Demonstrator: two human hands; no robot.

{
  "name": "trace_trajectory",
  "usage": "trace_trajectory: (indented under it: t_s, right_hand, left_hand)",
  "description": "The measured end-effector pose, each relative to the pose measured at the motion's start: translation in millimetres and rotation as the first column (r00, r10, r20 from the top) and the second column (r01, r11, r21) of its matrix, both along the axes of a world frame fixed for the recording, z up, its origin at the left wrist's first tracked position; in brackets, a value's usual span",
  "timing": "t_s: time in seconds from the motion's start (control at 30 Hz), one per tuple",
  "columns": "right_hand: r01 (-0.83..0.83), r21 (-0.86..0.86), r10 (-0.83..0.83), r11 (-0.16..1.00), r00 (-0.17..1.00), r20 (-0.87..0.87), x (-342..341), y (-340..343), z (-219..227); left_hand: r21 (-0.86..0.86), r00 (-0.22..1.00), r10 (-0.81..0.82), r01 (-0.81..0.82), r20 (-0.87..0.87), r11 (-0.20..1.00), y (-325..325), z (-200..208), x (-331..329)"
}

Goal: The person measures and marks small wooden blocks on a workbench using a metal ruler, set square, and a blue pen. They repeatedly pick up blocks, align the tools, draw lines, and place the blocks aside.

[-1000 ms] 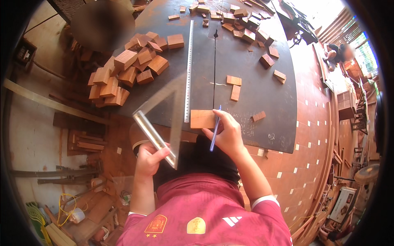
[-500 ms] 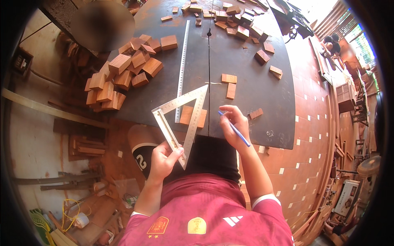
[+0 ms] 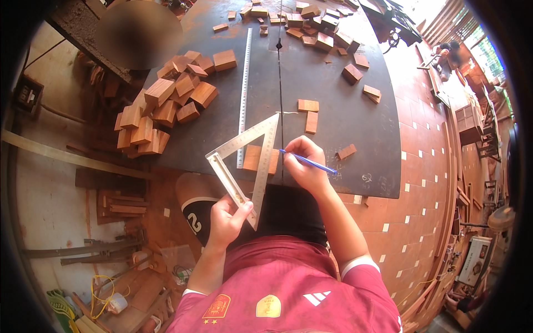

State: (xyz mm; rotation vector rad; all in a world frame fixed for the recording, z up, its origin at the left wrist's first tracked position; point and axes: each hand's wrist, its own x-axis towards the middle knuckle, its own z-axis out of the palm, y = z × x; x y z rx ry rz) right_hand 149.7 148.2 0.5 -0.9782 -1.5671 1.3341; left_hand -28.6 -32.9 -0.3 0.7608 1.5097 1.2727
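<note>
My left hand (image 3: 227,220) grips the lower corner of a metal triangle square (image 3: 225,172), thumb on top. The square lies partly over a reddish wood block (image 3: 253,157) at the near edge of the dark tabletop. A long steel ruler (image 3: 245,94) runs away from me beside that block. In my right hand (image 3: 305,162) is a blue pen (image 3: 316,165), held as for writing. Its tip points left, close to the block's right end and the square's edge; whether it touches I cannot tell.
Stacked wood blocks (image 3: 159,93) form a heap at the table's left. More loose blocks (image 3: 325,41) lie scattered at the far side. Two small blocks (image 3: 311,122) meet at a corner right of the table's seam, and another piece (image 3: 346,151) lies beyond my right hand.
My right hand has moved left with the pen, bringing its tip to the square and the block. The pen now lies flatter. My left hand keeps its hold on the square.
</note>
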Motion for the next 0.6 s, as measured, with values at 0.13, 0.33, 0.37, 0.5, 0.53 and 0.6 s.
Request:
trace_trajectory:
  t_s: [0.13, 0.33, 0.37, 0.5, 0.53, 0.6]
  right_hand:
    - [0.015, 0.009, -0.015, 1.000, 1.000, 0.018, -1.6, 2.7, -1.8]
    - [0.010, 0.016, -0.011, 1.000, 0.998, 0.069, -4.2, 3.9, 2.7]
    - [0.012, 0.020, -0.013, 1.000, 0.997, 0.079, -4.4, 4.3, 2.7]
    - [0.017, 0.004, -0.017, 1.000, 0.996, 0.088, -4.5, 5.4, 0.7]
    - [0.019, 0.009, -0.019, 1.000, 0.996, 0.088, -4.6, 5.4, 0.4]
    - [0.019, 0.007, -0.019, 1.000, 0.996, 0.091, -4.8, 5.5, 0.9]
  left_hand:
    - [0.022, 1.000, -0.002, 0.002, -0.013, 1.000, 1.1, 0.6, 0.0]
    - [0.006, 1.000, -0.013, 0.013, 0.006, 1.000, 2.4, 5.5, -0.7]
    - [0.010, 1.000, -0.016, 0.016, 0.007, 1.000, 2.9, 5.4, -0.9]
    - [0.025, 1.000, -0.017, 0.017, 0.003, 1.000, 4.1, 6.1, -1.0]
    - [0.029, 1.000, -0.015, 0.015, 0.001, 0.999, 4.1, 6.2, -0.7]
    - [0.023, 1.000, -0.010, 0.010, -0.006, 1.000, 3.8, 5.4, 0.0]
